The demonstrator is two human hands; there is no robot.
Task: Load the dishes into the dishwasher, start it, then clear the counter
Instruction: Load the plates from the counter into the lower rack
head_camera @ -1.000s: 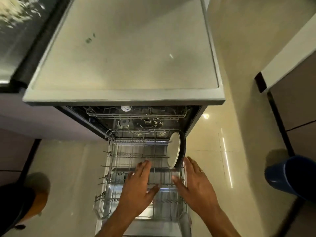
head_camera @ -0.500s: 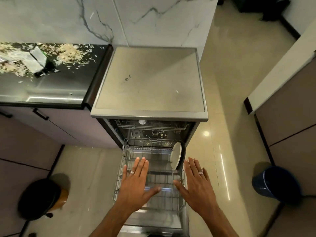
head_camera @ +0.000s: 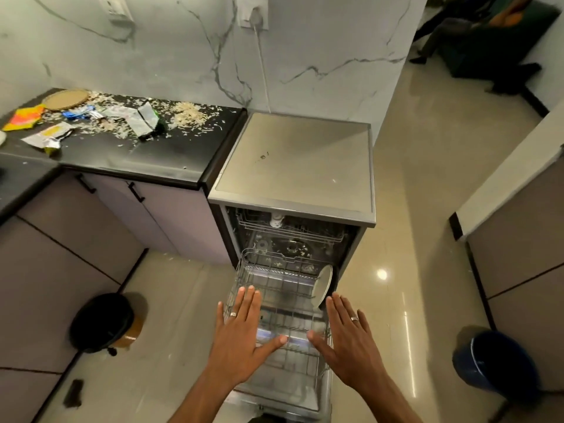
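The grey dishwasher stands open, its lower wire rack pulled out over the dropped door. One white plate stands on edge at the rack's back right. My left hand and my right hand hover flat above the front of the rack, fingers spread, holding nothing. On the black counter to the left lie a round brown plate, torn wrappers and scattered grains.
A black and brown bin stands on the floor at the left. A blue bucket sits on the floor at the right by a cabinet. A power cord runs down the marble wall behind the dishwasher. A seated person's legs show at top right.
The view has pulled back and tilted up, so the counter and wall now show. Both hands stay spread over the rack and have drawn slightly back from the plate.
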